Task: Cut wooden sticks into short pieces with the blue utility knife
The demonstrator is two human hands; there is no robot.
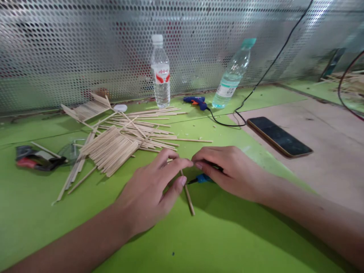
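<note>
My left hand (150, 189) pinches the upper end of a wooden stick (189, 198) between thumb and forefinger. The stick lies on the green table (227, 239), toward its near edge. My right hand (227, 170), fingers curled closed, grips a blue-handled tool (203, 178), its fingertips touching the left's.

The right hand (227, 170) covers most of a blue-handled tool (203, 178); what kind, I cannot tell. The thin stick (188, 197) vanishes under fingers (178, 163) of the left hand (148, 193). Far right, a blurred stick pile (351, 81) runs off the edge.
</note>
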